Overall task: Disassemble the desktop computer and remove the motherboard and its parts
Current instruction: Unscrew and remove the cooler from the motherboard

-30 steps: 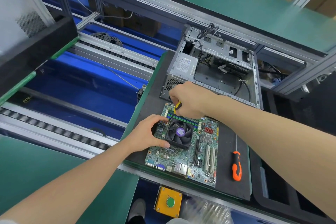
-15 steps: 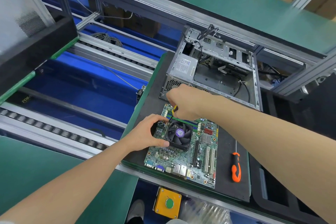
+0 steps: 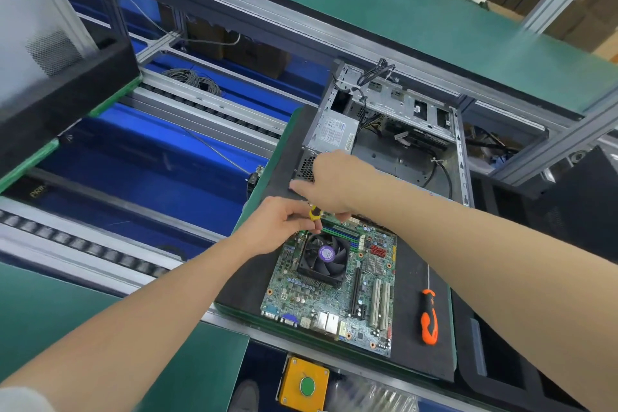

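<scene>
Black mat (image 3: 418, 361): bore board (image 3: 291, 291) flat, out of case (image 3: 461, 157) (screws upward, easy reach).
Driver (image 3: 314, 212): stood at fan's (image 3: 322, 256) far-left corner, probably on a cooler screw.
Left hand (image 3: 277, 221): fingers curled, pinched driver low, steadying.
Right hand (image 3: 334, 181): fingers bent onto handle, forefinger out.

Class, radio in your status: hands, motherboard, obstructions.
Left hand pinching yellow screwdriver; right hand over it, grip hidden. Motherboard flat on mat, fan mounted. Orange screwdriver lying clear, right of board.
</scene>
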A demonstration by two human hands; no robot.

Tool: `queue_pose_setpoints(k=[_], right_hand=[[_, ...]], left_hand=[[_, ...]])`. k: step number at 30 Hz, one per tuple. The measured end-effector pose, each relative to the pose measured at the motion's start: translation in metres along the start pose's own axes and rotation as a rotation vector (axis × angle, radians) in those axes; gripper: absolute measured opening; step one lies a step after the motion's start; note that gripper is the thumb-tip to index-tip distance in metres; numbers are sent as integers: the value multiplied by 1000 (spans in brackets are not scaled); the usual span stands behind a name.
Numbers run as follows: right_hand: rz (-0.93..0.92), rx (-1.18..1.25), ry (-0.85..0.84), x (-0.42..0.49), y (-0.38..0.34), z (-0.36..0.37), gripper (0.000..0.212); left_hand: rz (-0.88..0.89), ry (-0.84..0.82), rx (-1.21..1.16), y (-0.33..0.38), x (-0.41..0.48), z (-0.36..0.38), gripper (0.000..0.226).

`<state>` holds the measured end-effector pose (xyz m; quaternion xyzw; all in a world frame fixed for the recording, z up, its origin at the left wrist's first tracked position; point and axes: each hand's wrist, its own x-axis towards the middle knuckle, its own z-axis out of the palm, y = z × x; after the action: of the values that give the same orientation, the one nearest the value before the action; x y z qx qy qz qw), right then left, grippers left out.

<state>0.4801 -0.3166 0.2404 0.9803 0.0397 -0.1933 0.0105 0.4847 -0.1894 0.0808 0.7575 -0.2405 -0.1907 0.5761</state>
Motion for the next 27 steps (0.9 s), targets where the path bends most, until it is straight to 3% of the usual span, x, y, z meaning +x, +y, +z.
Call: queue_pose_setpoints(k=[4,6,8,11,13,17,21,27], right_hand=[[56,26,-265,8,-6,-6,39],[73,-13,-476,11,-11,-9,42],[22,-201,-539,13,-16,-10,49],[-139,-463,-333,13,-15,-8,49],[-214,-481,-227,13,-10,-4,49],[-295,-457,-201,11,0,0,39],[-463,-625,-156,7,3,-1,24],[-929,-842,-9,10,-2,0,13]], left_hand=[[-2,-5,6,1,3,-2,29],[0,-8,1,-2,4,-3,30],[-4,-6,-7,-3,4,-4,25],[-14,5,-31,-4,4,-2,16],[-10,33,-34,-2,3,0,23],[17,71,-16,1,5,3,50],[-11,118,40,0,8,5,36],[-63,177,49,-7,2,5,33]])
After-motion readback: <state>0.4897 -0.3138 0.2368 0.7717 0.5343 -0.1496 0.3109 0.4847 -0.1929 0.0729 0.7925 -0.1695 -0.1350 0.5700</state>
